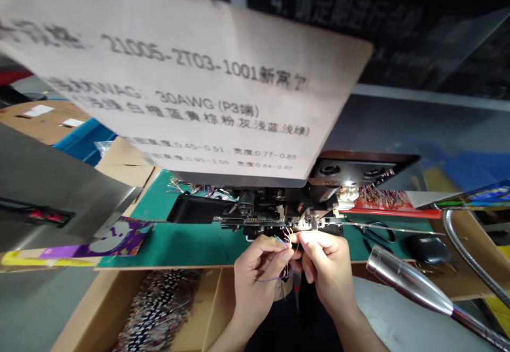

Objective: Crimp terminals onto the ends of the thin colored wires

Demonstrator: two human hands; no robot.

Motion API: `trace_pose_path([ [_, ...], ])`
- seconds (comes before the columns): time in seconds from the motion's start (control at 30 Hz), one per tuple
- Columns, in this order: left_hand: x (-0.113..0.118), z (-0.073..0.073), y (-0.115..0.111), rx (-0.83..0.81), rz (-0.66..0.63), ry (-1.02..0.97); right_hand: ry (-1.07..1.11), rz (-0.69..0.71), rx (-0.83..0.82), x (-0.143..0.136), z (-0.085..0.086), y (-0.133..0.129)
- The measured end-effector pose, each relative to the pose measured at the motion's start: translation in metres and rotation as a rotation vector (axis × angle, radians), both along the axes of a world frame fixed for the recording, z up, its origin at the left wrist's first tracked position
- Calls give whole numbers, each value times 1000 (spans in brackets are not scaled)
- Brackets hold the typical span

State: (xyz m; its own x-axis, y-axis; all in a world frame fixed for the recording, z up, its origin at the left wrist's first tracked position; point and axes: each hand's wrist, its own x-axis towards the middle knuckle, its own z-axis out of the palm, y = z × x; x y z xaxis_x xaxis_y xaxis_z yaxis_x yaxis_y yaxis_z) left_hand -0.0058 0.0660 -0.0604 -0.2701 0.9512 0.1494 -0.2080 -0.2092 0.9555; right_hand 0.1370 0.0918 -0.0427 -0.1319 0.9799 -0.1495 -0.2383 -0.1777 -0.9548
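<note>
A small bundle of thin coloured wires [287, 239] fans out between my hands, just in front of a crimping machine [279, 214]. My left hand [261, 267] is closed round the bundle, thumb against fingers, and a purple wire crosses over it. Stripped-looking thin ends hang below. My right hand [329, 264] pinches at the upper right of the bundle, close to the machine's front; a thin wire seems to be between thumb and forefinger, though its tip is hidden. A metal terminal strip [398, 230] runs into the machine from the right.
A sheet of printed paper [207, 81] on the machine fills the upper view. Cut wires lie in a red tray [382, 203] and a cardboard box [215, 299]. Scissors [378, 232], a black object [430, 248] and a lamp [410, 277] stand at the right.
</note>
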Motion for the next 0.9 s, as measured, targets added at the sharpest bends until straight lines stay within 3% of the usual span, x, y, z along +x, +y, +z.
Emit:
trace_pose_path([
  [0.6,4,3,1,14,24,-53,-1,-8,-19,-2,-2,1],
  [0.9,4,2,-6,-33,-182,-238,60,108,-30,0,16,1],
])
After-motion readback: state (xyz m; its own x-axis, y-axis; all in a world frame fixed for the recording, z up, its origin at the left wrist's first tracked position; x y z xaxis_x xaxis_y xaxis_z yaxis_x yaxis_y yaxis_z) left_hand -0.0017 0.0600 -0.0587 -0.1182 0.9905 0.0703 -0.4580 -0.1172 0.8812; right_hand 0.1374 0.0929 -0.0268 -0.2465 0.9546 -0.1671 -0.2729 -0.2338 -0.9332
